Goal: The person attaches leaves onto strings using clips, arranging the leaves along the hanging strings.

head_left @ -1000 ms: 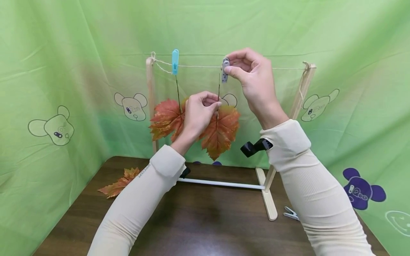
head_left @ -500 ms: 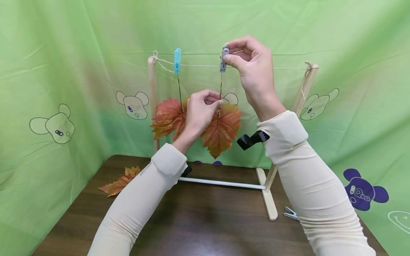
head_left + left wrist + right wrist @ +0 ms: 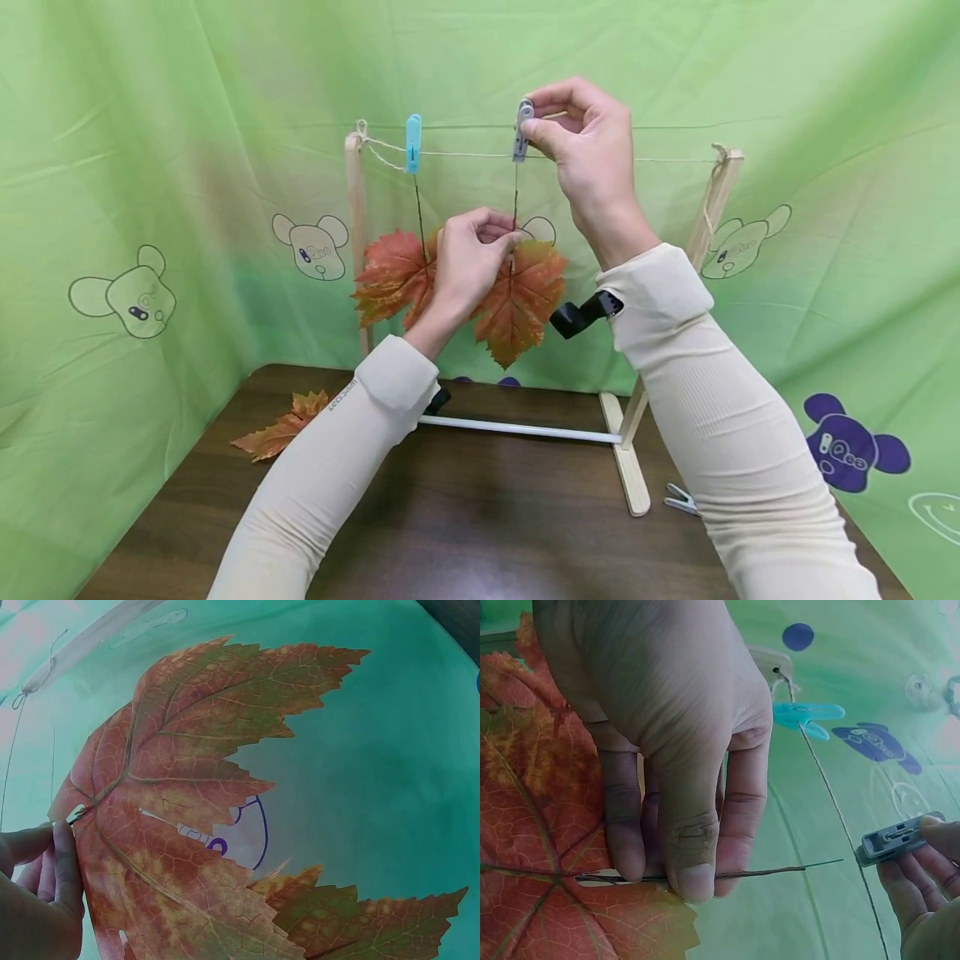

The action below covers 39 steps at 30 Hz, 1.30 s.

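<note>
In the head view my left hand [image 3: 474, 262] pinches the thin dark stem of an orange-red artificial maple leaf [image 3: 517, 312], which hangs below the string [image 3: 465, 154]. My right hand [image 3: 592, 158] pinches a grey clothespin [image 3: 522, 132] between thumb and fingers. Its lower end meets the string. In the right wrist view the stem's tip [image 3: 825, 863] points at the grey clothespin [image 3: 892, 838] and ends just short of it. To the left a light-blue clothespin [image 3: 413, 143] on the string holds another leaf [image 3: 393, 275] by its stem, partly behind my left hand.
A wooden frame with uprights [image 3: 722, 187] carries the string, and a white bar [image 3: 517, 428] joins its base. One more leaf [image 3: 277, 429] lies on the brown table [image 3: 465, 517] by my left sleeve. A pale clothespin [image 3: 681, 500] lies beside the right foot, partly behind my right sleeve.
My right hand has risen with the grey clothespin, from hanging partly below the string to having its lower end at the string. My left hand keeps its pinch on the stem, nearly still.
</note>
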Each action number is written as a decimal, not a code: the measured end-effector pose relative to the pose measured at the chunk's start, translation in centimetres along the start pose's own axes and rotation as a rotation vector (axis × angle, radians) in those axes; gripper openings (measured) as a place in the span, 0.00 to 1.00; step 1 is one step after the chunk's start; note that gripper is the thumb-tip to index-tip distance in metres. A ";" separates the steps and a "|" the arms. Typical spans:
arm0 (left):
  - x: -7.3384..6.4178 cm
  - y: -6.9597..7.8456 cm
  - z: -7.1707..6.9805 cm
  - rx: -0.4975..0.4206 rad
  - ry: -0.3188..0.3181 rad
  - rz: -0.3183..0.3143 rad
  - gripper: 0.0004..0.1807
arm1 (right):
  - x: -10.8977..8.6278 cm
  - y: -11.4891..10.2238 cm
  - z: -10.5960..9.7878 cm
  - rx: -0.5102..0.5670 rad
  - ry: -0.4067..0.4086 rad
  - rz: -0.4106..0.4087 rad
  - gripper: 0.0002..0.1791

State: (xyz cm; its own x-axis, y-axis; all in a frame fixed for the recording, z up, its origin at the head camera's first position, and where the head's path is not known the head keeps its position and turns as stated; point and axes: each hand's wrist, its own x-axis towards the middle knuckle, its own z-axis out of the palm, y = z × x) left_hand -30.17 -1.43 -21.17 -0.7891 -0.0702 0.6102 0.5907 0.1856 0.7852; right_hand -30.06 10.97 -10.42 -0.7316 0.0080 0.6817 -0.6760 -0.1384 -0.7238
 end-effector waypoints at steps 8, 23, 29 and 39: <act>-0.1 -0.1 -0.1 0.008 0.006 -0.001 0.05 | 0.3 0.2 0.1 0.000 -0.006 0.042 0.13; 0.2 0.0 0.1 0.009 0.018 0.019 0.07 | 0.7 -0.4 -0.1 -0.017 -0.036 0.136 0.12; 0.2 0.1 0.1 0.011 0.026 0.027 0.06 | 0.7 -0.5 -0.1 -0.042 -0.048 0.157 0.12; 0.4 0.2 0.1 0.022 0.034 0.026 0.07 | 0.8 -0.6 -0.4 -0.074 -0.064 0.178 0.11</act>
State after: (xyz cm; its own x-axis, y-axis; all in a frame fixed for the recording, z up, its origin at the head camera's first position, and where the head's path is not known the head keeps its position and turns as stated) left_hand -30.33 -1.36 -20.77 -0.7669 -0.0982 0.6342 0.6071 0.2092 0.7666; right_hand -30.30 11.46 -9.49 -0.8348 -0.0738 0.5456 -0.5425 -0.0587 -0.8380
